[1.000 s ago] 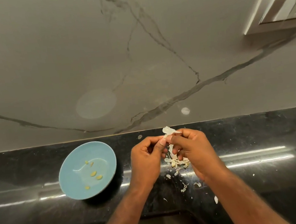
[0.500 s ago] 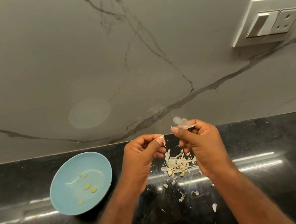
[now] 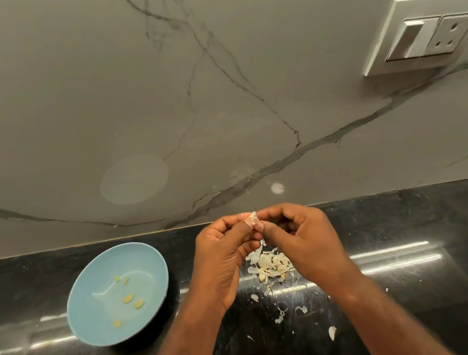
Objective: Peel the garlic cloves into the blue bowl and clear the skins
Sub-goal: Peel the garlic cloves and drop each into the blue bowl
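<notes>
My left hand (image 3: 222, 256) and my right hand (image 3: 300, 237) meet fingertip to fingertip above the black counter (image 3: 412, 228). Between them they pinch a small whitish garlic clove (image 3: 252, 219) with skin on it. Below the hands lies a pile of papery garlic skins (image 3: 271, 264). The blue bowl (image 3: 97, 323) sits to the left of my left hand and holds several small yellowish peeled cloves (image 3: 128, 298).
Loose skin flakes (image 3: 332, 332) are scattered toward the counter's front edge. A grey marbled wall (image 3: 215, 90) rises behind the counter, with a white switch and socket plate (image 3: 428, 35) at the upper right.
My right hand, which had pulled away with a piece of skin, has come back to the left hand. Both hands now pinch the clove together.
</notes>
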Tool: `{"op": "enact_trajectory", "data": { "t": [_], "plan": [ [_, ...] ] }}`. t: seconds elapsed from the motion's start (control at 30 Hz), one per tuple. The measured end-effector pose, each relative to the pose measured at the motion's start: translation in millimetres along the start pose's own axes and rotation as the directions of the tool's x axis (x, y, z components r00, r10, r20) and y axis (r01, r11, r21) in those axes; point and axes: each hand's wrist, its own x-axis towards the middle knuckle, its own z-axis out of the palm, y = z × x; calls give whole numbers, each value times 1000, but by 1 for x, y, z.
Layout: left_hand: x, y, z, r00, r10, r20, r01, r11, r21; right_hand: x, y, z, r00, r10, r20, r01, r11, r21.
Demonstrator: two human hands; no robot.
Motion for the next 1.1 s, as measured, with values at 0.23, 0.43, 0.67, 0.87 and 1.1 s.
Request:
{"op": "enact_trajectory", "data": {
  "t": [0.23,0.43,0.67,0.87,1.1],
  "plan": [
    [0,1,-4,993,118,23,-119,945,304,3,12,2,990,-136,-37,125,969,-211],
    [4,17,-9,988,-3,155,-36,968,249,5,3,-6,995,72,70,-83,982,172],
    [3,11,-3,996,84,6,-81,929,360,6,2,-8,983,175,55,-181,880,439],
    [4,14,-1,988,155,-11,-130,862,489,7,2,-8,981,188,-49,-151,897,416],
    [-7,17,7,962,201,184,-268,821,504,3,-2,-8,991,123,-53,-108,968,226]
  ]
}}
